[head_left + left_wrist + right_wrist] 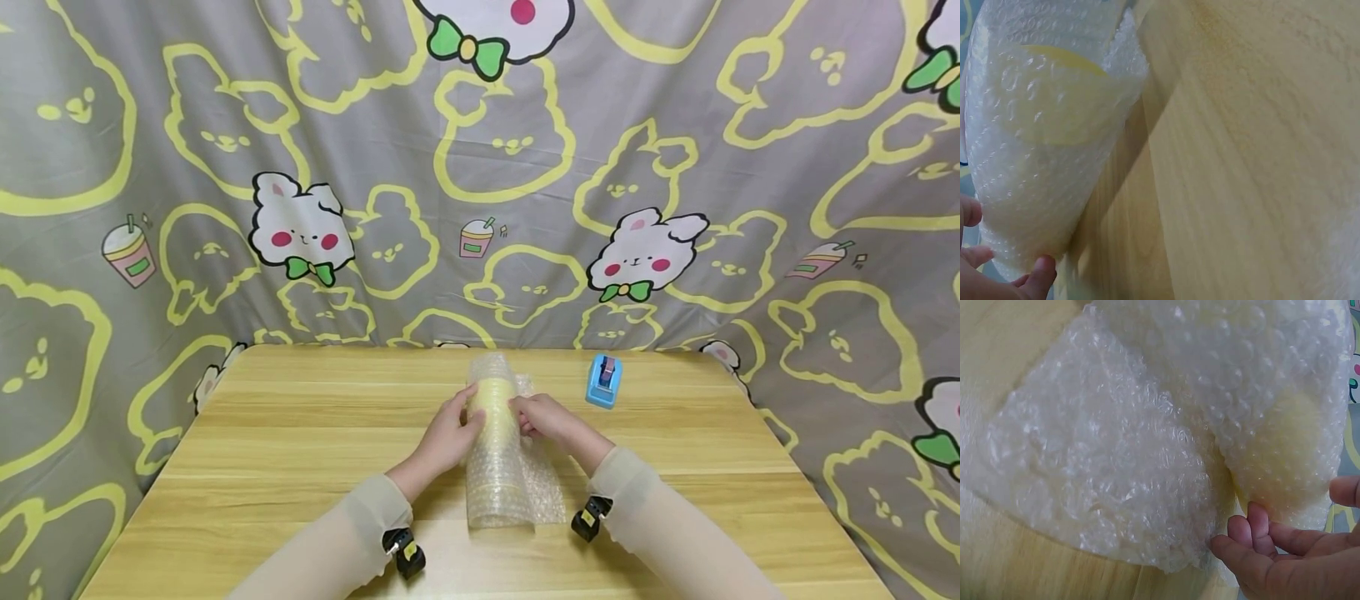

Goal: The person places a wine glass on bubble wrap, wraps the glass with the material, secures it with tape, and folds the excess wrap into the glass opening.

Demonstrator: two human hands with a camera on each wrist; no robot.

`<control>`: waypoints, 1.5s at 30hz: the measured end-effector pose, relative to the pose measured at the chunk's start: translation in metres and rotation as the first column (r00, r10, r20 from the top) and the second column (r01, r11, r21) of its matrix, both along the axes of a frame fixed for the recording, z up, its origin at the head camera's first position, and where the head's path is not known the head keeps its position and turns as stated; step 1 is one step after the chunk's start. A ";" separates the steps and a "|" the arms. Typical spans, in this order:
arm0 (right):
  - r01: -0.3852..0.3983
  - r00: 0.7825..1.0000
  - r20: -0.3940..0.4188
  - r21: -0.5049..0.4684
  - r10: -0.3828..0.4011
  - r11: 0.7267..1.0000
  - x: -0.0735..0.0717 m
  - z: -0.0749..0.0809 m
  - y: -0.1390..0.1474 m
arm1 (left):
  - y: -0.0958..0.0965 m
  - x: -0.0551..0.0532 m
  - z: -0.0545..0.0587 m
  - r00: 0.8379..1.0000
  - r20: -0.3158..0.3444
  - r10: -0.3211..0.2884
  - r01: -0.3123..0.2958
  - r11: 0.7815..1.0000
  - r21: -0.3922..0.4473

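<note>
A sheet of clear bubble wrap (pixel 498 504) is rolled around a pale yellow object (pixel 495 412), which looks round-ended in the left wrist view. The roll lies lengthwise on the table, its ends of wrap reaching past the yellow part. My left hand (pixel 446 433) holds the roll's left side, thumb nearer me and fingers farther along. On the other side my right hand (pixel 551 417) grips the wrap with bent fingers where a loose flap (pixel 1104 469) spreads out to the right. Its thumb rests against the roll in the right wrist view.
A blue tape dispenser (pixel 603 382) stands toward the back of the wooden table (pixel 300 417), right of the roll. Behind the table hangs a grey patterned curtain (pixel 420 150). Each wrist carries a small black camera (pixel 405 552).
</note>
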State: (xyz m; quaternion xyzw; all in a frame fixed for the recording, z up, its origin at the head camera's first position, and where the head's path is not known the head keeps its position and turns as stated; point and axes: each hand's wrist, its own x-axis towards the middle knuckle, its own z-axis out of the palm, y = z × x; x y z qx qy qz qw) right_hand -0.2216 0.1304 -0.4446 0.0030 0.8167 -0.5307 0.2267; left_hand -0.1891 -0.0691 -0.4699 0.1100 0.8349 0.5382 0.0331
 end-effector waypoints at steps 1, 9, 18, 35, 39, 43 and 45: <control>-0.003 1.000 0.001 -0.002 0.003 1.000 0.000 0.000 0.000 | 0.000 0.000 -0.001 1.000 0.008 -0.008 0.008 1.000 0.009; -0.004 1.000 0.008 -0.048 0.005 0.999 0.000 0.000 -0.002 | 0.000 0.000 -0.003 0.998 0.058 -0.032 0.028 0.998 0.063; 0.030 0.999 0.020 -0.056 -0.029 0.998 -0.002 -0.004 -0.006 | 0.001 0.002 0.000 0.998 0.052 -0.020 0.018 0.999 0.042; 0.074 0.997 -0.019 -0.069 -0.076 0.995 -0.005 -0.007 -0.007 | 0.000 -0.003 -0.004 0.996 0.090 0.005 -0.015 0.994 0.107; 0.096 0.995 0.012 -0.067 -0.096 0.993 -0.005 -0.006 -0.007 | -0.001 -0.004 -0.006 0.997 0.078 -0.005 -0.003 0.995 0.097; 0.107 0.994 0.026 -0.050 -0.106 0.993 -0.006 -0.006 -0.006 | 0.000 -0.005 -0.008 0.997 0.080 -0.006 -0.002 0.995 0.104; 0.111 0.993 0.032 -0.049 -0.110 0.993 -0.007 -0.007 -0.005 | 0.000 -0.005 -0.007 0.997 0.083 -0.002 -0.008 0.993 0.116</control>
